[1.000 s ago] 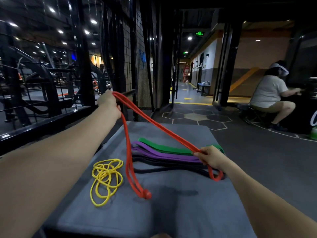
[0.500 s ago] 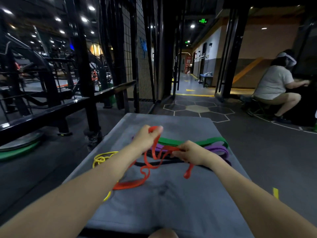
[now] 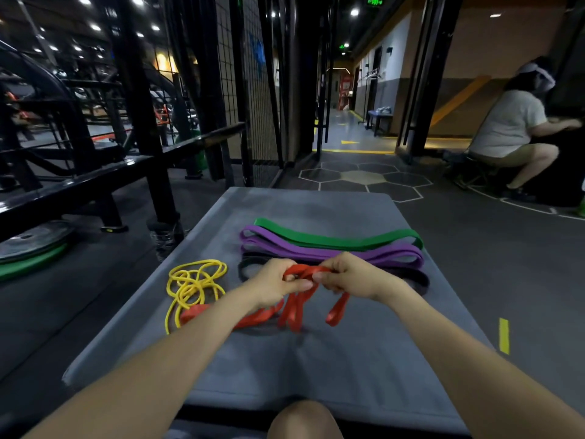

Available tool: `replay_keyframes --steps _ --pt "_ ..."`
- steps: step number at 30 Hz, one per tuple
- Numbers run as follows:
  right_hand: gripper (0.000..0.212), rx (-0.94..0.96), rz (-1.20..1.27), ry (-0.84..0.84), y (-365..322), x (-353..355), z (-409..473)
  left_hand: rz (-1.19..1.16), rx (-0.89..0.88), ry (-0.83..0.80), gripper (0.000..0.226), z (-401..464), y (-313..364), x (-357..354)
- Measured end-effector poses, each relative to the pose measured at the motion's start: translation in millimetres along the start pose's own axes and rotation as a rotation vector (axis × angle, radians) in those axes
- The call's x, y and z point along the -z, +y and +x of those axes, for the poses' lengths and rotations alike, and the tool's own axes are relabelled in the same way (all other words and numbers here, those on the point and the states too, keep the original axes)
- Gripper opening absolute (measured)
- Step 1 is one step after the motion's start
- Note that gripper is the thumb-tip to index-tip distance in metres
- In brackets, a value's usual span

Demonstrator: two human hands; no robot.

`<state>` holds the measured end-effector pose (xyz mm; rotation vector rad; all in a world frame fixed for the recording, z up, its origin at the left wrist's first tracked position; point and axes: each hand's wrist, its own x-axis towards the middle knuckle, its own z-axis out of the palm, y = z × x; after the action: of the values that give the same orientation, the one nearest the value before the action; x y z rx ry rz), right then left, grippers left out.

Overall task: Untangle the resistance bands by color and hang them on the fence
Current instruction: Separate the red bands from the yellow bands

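The red band [image 3: 296,307] is bunched between both hands over the grey mat [image 3: 316,359]. My left hand [image 3: 277,285] grips it on the left and my right hand [image 3: 351,277] pinches it on the right, close together. Loops of it hang down onto the mat. A tangled yellow band [image 3: 193,285] lies to the left. Behind my hands the green band [image 3: 335,240], purple band [image 3: 316,250] and black band [image 3: 418,280] lie flat side by side. The black fence rail [image 3: 104,172] runs along the left.
Weight plates [image 3: 31,240] lie on the floor at the left under the rail. A wire mesh panel [image 3: 253,90] stands behind the mat. A seated person [image 3: 512,128] is at the far right. My knee [image 3: 304,419] shows at the bottom edge.
The red band was stretched up toward the fence by my left hand. Both hands have since come down together over the mat, and the band is now gathered in loose folds.
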<state>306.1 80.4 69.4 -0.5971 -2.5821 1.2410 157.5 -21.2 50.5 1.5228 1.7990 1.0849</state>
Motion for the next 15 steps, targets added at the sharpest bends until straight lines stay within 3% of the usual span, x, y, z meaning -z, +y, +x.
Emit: replay_keyframes --steps 4,7,9,15 --pt "0.032 -0.001 0.062 0.011 2.0 -3.6 1.1 0.042 -0.022 0.034 0.019 2.3 -7.1 -2.1" --pt "0.028 0.008 0.092 0.034 3.3 -3.3 -0.6 0.021 -0.059 0.056 0.021 3.8 -6.4 -0.9" --pt "0.024 0.016 0.083 0.040 7.6 -3.6 -3.1 -0.004 -0.057 0.059 0.008 0.4 -3.7 1.4" --pt "0.016 -0.065 0.125 0.099 36.7 -1.6 -19.4 -0.071 0.075 0.245 0.011 -3.8 -26.2 26.4"
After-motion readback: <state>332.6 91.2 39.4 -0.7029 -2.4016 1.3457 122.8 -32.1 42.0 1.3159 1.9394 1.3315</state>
